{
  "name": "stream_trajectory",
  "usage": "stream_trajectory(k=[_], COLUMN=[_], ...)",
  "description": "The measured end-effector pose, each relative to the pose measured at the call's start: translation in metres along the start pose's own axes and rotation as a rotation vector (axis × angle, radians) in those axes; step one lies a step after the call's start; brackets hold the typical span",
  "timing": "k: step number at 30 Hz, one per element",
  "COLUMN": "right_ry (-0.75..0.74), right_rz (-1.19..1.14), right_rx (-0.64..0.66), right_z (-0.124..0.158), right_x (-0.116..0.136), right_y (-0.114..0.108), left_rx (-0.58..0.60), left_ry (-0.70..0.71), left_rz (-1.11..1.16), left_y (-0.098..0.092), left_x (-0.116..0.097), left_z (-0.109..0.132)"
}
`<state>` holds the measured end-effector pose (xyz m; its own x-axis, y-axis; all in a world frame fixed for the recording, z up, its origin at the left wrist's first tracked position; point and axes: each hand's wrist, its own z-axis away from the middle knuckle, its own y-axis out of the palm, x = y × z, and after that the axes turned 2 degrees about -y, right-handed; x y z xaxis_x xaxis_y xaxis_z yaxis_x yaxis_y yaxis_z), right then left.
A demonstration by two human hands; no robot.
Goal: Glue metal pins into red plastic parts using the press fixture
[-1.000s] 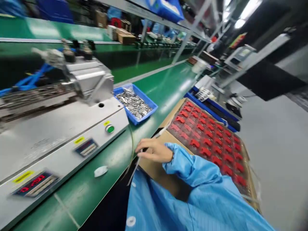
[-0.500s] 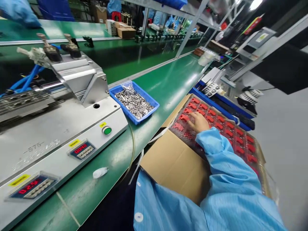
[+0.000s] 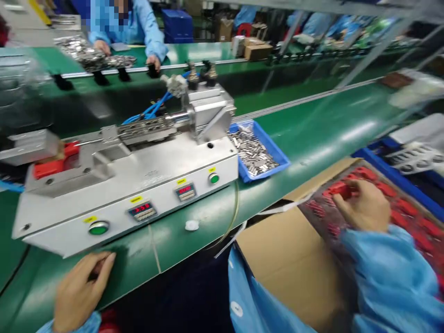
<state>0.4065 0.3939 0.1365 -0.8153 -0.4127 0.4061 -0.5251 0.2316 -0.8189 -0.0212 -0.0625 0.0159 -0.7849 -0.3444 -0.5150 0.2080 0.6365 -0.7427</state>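
Over red plastic-looking blocks [image 3: 398, 207], right hand [image 3: 362, 206]

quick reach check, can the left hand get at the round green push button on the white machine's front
Probably yes. The left hand lies over the green bench close to the round green push button on the white metal machine, and nothing stands between them.

The left hand [image 3: 81, 291] lies loosely curled at the lower left of the frame, while the right hand [image 3: 364, 206], from a blue sleeve [image 3: 388, 259], pinches downward at the right.
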Motion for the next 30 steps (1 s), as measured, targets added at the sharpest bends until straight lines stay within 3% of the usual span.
stream_trajectory(k=[1, 4, 8, 10, 12, 16, 19, 21, 26, 30], right_ry=[-0.079, -0.234, -0.582, -0.672, -0.693, -0.727, -0.601, -0.469, -0.426, -0.254], right_rz=[-0.125, -0.563, -0.935, -1.035, -1.025, -0.907, -0.831, -0.777, -0.761, -0.996], right_rx=[0.034, 0.369, 0.765, 0.789, 0.727, 0.655, 0.401, 0.322, 0.578, 0.731], right_z=[0.016, 0.075, 0.148, 0.167, 0.172, 0.168, 0.165, 0.163, 0.157, 0.161], right_x=[0.018, 0.088, 0.186, 0.22, 0.24, 0.243, 0.233, 0.228, 0.227, 0.23], right_y=[0.004, 0.028, 0.073, 0.09, 0.1, 0.106, 0.118, 0.132, 0.162, 0.156], left_rx=[-0.015, 0.01, 0.329, 0.442, 0.471, 0.444, 0.278, 0.15, 0.027, 0.018], left_ry=[0.029, 0.011, -0.109, -0.189, -0.292, -0.514, -0.705, -0.802, -0.877, -0.862], left_rz=[0.0, 0.199, 0.703, 0.912, 1.046, 1.16, 1.187, 1.186, 1.177, 1.168], left_y=[0.001, 0.014, 0.043, 0.049, 0.048, 0.036, 0.035, 0.038, 0.046, 0.047], left_x=[-0.012, -0.057, -0.106, -0.116, -0.115, -0.097, -0.086, -0.083, -0.086, -0.088], left_z=[-0.003, -0.011, -0.016, -0.014, -0.01, 0.002, 0.005, 0.004, -0.004, -0.006])
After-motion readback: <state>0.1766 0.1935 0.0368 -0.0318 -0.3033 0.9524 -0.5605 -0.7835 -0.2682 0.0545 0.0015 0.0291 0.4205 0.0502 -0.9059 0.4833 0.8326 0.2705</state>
